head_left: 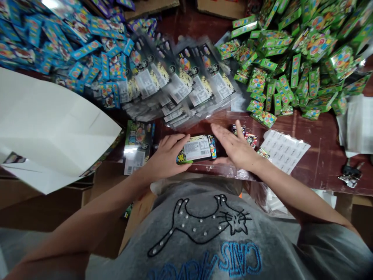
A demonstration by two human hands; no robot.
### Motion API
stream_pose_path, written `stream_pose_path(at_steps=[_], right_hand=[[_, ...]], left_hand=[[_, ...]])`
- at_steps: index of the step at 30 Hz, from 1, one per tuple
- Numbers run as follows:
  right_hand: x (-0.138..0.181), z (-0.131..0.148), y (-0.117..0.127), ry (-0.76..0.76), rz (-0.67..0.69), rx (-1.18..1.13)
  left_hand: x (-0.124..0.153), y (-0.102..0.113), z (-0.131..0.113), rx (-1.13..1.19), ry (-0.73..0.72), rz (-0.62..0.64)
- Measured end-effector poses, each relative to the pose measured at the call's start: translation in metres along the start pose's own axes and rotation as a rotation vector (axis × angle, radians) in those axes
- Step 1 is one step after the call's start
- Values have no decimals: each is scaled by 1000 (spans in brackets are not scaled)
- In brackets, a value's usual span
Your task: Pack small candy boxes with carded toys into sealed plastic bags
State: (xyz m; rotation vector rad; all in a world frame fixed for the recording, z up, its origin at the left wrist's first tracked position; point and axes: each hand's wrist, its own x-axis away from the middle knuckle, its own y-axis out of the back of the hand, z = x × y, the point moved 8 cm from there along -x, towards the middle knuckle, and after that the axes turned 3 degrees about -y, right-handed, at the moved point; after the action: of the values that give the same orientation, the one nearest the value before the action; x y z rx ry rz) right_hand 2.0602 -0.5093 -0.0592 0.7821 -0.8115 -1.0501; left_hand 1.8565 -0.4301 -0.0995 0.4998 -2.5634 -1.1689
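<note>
A printed packet (197, 150) with a white barcode label lies flat at the table's front edge, in front of my body. My left hand (167, 157) grips its left end, fingers along the far side and thumb along the near side. Just off the packet's right end is my right hand (236, 148), its fingers and thumb spread apart with nothing seen between them. Small dark and red boxes (250, 139) lie beyond my right hand, partly covered by it. Left of my left hand is a clear printed pouch (138, 144).
Several clear printed pouches (194, 83) overlap at the back middle. Blue boxes (84, 50) pile up back left, green boxes (282, 83) back right. A sticker sheet (285, 149) and keys (350, 175) lie on the right. A large white sheet (52, 124) juts in from the left.
</note>
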Motion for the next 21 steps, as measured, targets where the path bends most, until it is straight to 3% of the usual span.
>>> stream_pose_path(at_steps=[5,8,14,18,21], right_hand=[[24,-33,32,-222,-63,231],[25,-34,27,-163,5,166],[-8,-22,6,55,136,-85],[-17,-29,9,62,188,-186],[-15,-34,12,30,142,-175]], left_hand=[[-3,-5,5,-41,71,18],[-8,-6,4,-28,69,38],[-17,-6,5,12,-40,78],[-21,-5,8,45,-62,104],[-23,-5,10,54,-33,112]])
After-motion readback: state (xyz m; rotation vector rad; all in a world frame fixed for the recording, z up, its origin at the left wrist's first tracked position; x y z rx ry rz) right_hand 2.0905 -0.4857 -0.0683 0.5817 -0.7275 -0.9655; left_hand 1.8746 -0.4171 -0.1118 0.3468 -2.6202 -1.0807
